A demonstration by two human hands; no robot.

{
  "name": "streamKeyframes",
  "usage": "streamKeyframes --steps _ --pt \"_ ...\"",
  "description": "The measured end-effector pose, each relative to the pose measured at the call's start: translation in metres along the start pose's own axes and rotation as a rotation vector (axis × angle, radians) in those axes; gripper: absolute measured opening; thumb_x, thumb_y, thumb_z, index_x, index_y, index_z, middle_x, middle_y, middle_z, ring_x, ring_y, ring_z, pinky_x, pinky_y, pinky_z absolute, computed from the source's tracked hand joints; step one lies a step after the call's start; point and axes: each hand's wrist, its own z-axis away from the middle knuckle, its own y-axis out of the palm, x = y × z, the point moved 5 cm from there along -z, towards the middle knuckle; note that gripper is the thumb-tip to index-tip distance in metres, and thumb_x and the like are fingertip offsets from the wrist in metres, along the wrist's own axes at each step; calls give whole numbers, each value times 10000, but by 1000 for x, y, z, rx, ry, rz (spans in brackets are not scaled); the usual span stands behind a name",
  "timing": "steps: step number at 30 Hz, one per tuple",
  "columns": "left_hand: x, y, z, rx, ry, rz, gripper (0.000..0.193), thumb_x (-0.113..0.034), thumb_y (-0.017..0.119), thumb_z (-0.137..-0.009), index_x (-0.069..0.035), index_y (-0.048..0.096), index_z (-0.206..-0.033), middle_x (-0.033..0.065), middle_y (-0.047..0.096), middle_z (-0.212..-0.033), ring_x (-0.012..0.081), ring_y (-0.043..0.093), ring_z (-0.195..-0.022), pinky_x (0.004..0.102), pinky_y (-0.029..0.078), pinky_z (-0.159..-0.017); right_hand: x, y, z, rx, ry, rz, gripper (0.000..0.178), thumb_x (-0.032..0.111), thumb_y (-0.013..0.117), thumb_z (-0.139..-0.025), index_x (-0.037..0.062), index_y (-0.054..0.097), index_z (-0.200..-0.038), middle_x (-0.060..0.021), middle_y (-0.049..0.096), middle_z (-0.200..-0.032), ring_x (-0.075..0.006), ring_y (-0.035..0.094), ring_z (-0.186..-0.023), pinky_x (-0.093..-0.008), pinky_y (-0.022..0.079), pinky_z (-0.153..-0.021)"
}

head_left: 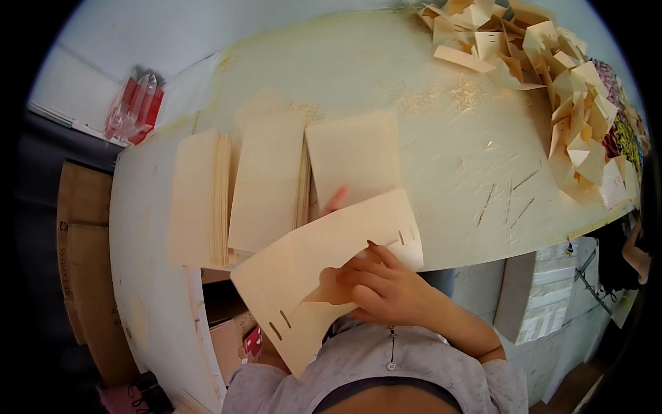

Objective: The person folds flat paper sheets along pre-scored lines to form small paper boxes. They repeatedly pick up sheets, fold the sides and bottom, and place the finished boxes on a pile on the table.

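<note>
A cream card sheet (310, 255) with short dark slots near both ends is held tilted above the table's near edge. Its lower middle has an irregular curved cut-out, darker inside. My left hand (336, 200) supports the sheet from behind; only a fingertip shows past its upper edge, the rest being hidden. Over the front, my right hand (386, 284) has bent fingers at the cut-out, gripping the card there. Its thumb and whatever lies under the fingers are partly hidden. Just beyond the sheet lie a right stack (355, 152), a middle stack (269, 183) and a left stack (196, 196) of similar sheets.
Folded cream card pieces (579, 131) form a large heap at the far right of the pale table (303, 62). Small scraps (465, 93) lie before it. A red package in clear plastic (136, 107) sits far left. Cardboard (89, 276) leans left; a white foam block (538, 297) stands right.
</note>
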Motion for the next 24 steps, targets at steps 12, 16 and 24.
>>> streamKeyframes --steps 12,16,24 --pt "26 1 -21 22 -149 91 694 -304 734 -656 -91 295 -1149 97 420 -1129 184 428 -1058 302 369 -863 4 6 9 -52 174 292 334 315 653 -625 71 442 -712 -130 566 -803 -219 556 -777 -323 397 -678" --pt "21 4 -15 9 -140 59 742 -332 760 -631 -106 275 -1145 91 408 -1130 180 414 -1069 303 362 -868 5 12 9 14 236 407 304 311 662 -659 80 478 -729 -76 560 -768 -175 558 -724 -335 363 -658" --pt "11 -7 14 -252 -164 -224 843 -395 820 -558 -142 240 -1117 74 396 -1103 165 391 -1078 297 349 -871 -2 8 15 79 447 387 164 168 590 -690 79 555 -822 -67 518 -768 -180 543 -667 -373 347 -795"
